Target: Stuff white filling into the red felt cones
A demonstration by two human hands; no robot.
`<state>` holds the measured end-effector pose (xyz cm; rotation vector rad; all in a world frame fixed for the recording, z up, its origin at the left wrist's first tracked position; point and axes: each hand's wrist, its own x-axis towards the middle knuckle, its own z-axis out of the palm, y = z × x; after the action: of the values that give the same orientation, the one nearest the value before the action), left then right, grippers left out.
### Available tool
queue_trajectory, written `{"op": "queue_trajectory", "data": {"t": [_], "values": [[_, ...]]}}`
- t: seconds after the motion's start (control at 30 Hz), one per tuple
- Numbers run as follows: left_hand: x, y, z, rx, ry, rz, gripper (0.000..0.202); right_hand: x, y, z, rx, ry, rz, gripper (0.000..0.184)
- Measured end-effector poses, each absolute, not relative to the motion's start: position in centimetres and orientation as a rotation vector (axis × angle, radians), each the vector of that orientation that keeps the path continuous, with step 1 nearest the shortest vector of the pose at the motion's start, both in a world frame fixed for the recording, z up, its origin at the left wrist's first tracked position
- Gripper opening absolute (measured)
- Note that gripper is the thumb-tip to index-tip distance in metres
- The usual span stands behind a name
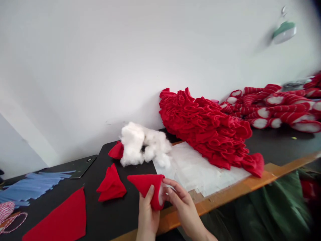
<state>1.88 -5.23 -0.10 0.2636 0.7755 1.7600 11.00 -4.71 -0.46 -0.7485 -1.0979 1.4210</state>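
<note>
The person's left hand [148, 212] grips a red cone [147, 182] above the front edge of the tabletop [110, 216], the cone's tip pointing left. The right hand [182, 201] curls its fingers at the mouth, by the white stuffing [161, 195]; whether they pinch it is hard to tell. Near the back edge sits white fluff [134, 144], left of piled red fabric [205, 130].

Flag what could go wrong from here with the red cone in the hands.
The white filling shows at the open end of the red cone, right by the right hand, so it might pull out.

The left hand grips the soft cone from outside; too firm a squeeze could dent it.

The red cloth heap reaches near the table edge; a bump might send pieces off.
</note>
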Motion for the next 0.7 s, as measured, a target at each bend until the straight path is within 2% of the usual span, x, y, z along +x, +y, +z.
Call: {"op": "queue_trajectory", "data": {"t": [0.2,0.4,0.57,0.7], "values": [[3.5,-5.8,-0.9,0.371,0.876,1.741,0.043,11.2,-6.6,0.4,-0.682,-0.989,1.498,0.036],[7.0,-8.2,-0.7,0.494,0.833,1.5,0.047,14.1,-8.4,-0.9,-0.812,-0.858,1.261,0.032],[9.0,-8.6,-1.9,0.562,0.881,1.288,0.026,22.1,-13.2,-5.6,-1.189,-0.817,0.891,0.045],[9.6,-7.6,-4.1,0.703,1.028,1.049,0.015,33.7,-22.7,-10.7,-1.567,-0.599,0.524,0.053]]}}
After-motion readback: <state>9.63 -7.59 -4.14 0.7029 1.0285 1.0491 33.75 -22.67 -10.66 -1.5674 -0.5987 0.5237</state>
